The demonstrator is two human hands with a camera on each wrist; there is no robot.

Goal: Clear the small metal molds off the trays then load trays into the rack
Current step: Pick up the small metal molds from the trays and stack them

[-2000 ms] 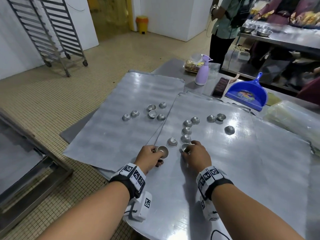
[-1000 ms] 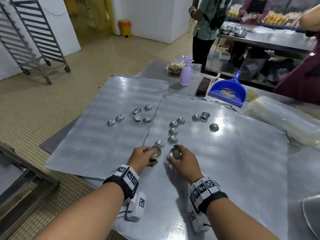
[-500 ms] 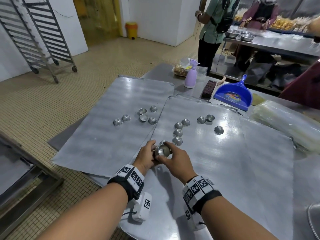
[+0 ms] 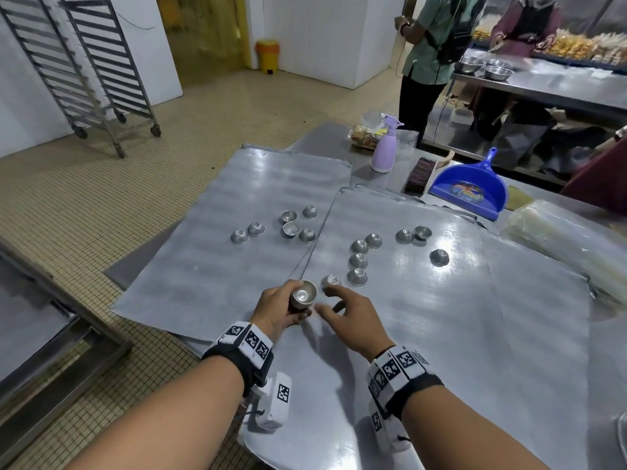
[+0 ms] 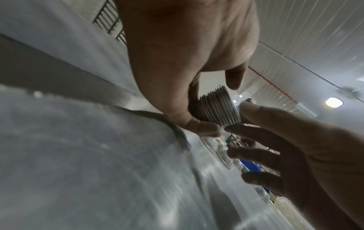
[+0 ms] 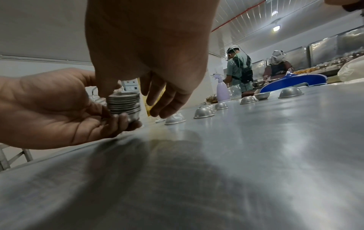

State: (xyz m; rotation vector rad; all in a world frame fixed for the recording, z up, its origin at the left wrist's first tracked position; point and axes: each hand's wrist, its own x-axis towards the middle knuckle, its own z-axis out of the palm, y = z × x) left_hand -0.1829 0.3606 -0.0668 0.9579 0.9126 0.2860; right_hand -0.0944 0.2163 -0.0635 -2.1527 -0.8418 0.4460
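My left hand (image 4: 283, 308) grips a stack of nested metal molds (image 4: 303, 295), which shows as ribbed rims in the left wrist view (image 5: 220, 109) and the right wrist view (image 6: 123, 103). My right hand (image 4: 342, 308) hovers just right of the stack with fingers spread and holds nothing. Its fingertips (image 6: 157, 107) hang above an upturned mold (image 4: 330, 281) on the right tray (image 4: 441, 334). Several more molds (image 4: 358, 261) lie on that tray. Others (image 4: 290, 228) sit on the left tray (image 4: 203, 283).
Two wheeled tray racks (image 4: 84, 69) stand at the far left by the wall. A purple spray bottle (image 4: 384, 149), a brush (image 4: 419, 175) and a blue dustpan (image 4: 470, 191) sit beyond the trays. Two people (image 4: 427, 56) work at a far counter.
My right hand set its mold into the stack in my left hand, then let go and opened. My left hand keeps holding the stack.
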